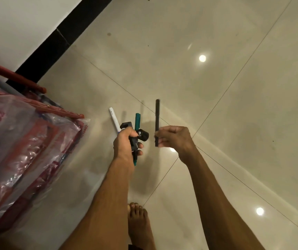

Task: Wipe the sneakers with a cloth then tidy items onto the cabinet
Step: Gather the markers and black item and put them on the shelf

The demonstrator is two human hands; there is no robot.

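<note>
My left hand (124, 143) is closed around a bundle of small items: a white marker (113, 118), a green marker (137, 120) and a black clamp-like gadget with a round knob (142, 135). My right hand (175, 138) pinches a thin black pen (157, 116) that points upward, just right of the bundle. Both hands are held above the tiled floor. No sneakers, cloth or cabinet top show in view.
A red-framed rack (25, 82) covered in clear plastic with red print (18, 141) fills the lower left. A black skirting strip (58, 42) runs along the white wall. Glossy beige floor tiles (216, 87) spread right. My bare foot (139, 224) stands below the hands.
</note>
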